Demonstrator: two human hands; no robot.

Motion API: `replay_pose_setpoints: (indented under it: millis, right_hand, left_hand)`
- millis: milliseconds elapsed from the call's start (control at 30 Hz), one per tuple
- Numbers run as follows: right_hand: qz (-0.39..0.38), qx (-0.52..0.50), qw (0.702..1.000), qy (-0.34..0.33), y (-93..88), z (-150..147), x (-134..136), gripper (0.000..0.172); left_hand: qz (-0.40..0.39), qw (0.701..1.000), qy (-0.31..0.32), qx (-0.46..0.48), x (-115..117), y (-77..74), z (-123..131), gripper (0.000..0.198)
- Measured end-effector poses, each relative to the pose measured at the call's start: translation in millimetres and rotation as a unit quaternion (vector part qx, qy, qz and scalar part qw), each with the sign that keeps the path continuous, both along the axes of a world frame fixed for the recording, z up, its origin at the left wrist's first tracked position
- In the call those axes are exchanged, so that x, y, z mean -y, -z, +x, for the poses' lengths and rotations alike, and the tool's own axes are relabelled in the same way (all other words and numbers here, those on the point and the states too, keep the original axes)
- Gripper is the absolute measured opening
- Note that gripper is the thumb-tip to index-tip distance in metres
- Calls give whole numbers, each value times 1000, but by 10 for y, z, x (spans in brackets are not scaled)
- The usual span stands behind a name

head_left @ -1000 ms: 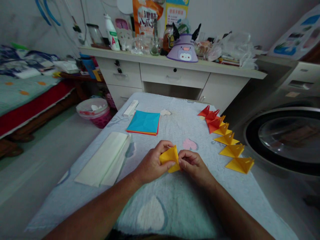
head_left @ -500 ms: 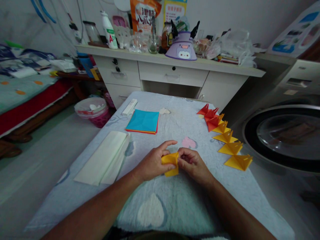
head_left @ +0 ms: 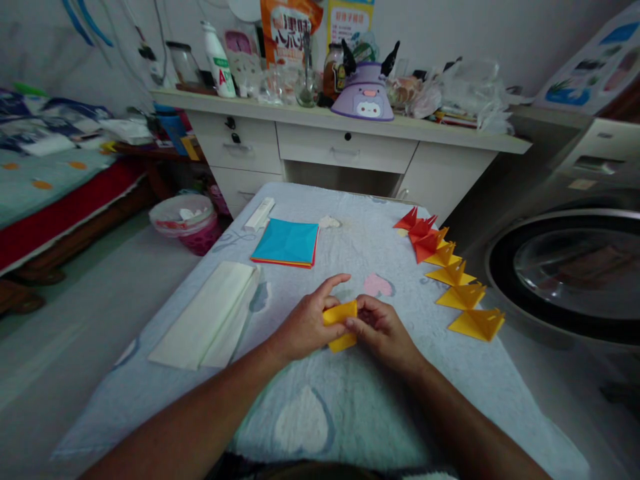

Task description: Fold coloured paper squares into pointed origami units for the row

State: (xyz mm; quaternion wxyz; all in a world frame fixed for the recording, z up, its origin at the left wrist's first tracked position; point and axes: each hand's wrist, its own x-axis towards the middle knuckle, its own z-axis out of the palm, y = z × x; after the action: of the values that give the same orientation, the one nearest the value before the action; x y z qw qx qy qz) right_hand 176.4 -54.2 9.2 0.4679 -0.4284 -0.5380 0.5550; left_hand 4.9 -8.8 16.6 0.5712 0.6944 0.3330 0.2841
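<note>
A small folded piece of yellow origami paper (head_left: 341, 313) is held just above the cloth-covered table (head_left: 280, 400). My left hand (head_left: 310, 320) grips its left side, thumb across the front and index finger raised. On the right edge, my right hand (head_left: 383, 330) pinches the paper between thumb and fingers, its thumb close to the left thumb. The fingers behind the paper are partly hidden. To the right stands a slanting row of folded paper pieces, red ones (head_left: 423, 237) at the back and yellow ones (head_left: 463, 295) nearer me.
A stack of square paper (head_left: 286, 241), blue on top, lies beyond my left hand. Left of it are a white narrow box (head_left: 259, 215) and a folded pale sheet (head_left: 205, 317). A white cabinet (head_left: 345, 137) stands behind the table, a washing machine (head_left: 575, 267) at the right.
My right thumb has moved left onto the yellow paper's edge, near my left thumb. The left index finger has shifted slightly. The paper stays in almost the same place.
</note>
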Motion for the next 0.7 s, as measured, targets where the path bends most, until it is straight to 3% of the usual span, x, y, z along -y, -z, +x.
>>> replay_pose_setpoints:
  millis: [100, 233, 400, 467, 700]
  right_hand:
    - [-1, -18, 1000, 15, 26, -11, -17, 26]
    - [-7, -43, 997, 64, 13, 7, -40, 27]
    - [-15, -60, 992, 110, 1, 35, -65, 28]
    - [-17, -62, 991, 117, 3, 34, -77, 28]
    - [-42, -70, 995, 56, 4, -21, -109, 32]
  left_hand:
    - [-7, 999, -18, 28, 2, 19, 15, 81]
    - [-93, 988, -53, 113, -23, 74, 45, 85]
    - [-168, 980, -3, 110, -40, 144, 93, 45]
    - [-174, 979, 16, 101, -33, 163, 108, 38]
    - [-124, 991, -13, 44, -21, 204, 127, 32]
